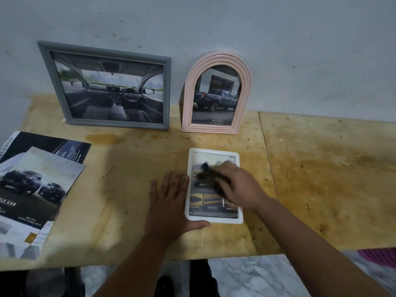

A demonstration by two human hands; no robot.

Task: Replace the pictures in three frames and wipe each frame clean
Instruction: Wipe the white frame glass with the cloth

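A small white frame [214, 219] lies flat on the wooden table, holding a car picture. My right hand [237, 185] grips a dark cloth [209, 177] and presses it on the frame's glass; both are blurred by motion. My left hand [169, 202] lies flat on the table with straight fingers against the frame's left edge, its thumb along the frame's bottom edge. A grey frame [64, 86] with a car-interior picture and a pink arched frame [243, 82] with a pickup-truck picture lean upright against the wall behind.
Loose car brochure pages [32, 185] are stacked at the table's left edge. The wooden table [321, 179] is stained and has a seam at the right. The front edge runs below my forearms, with marble floor [246, 275] beneath.
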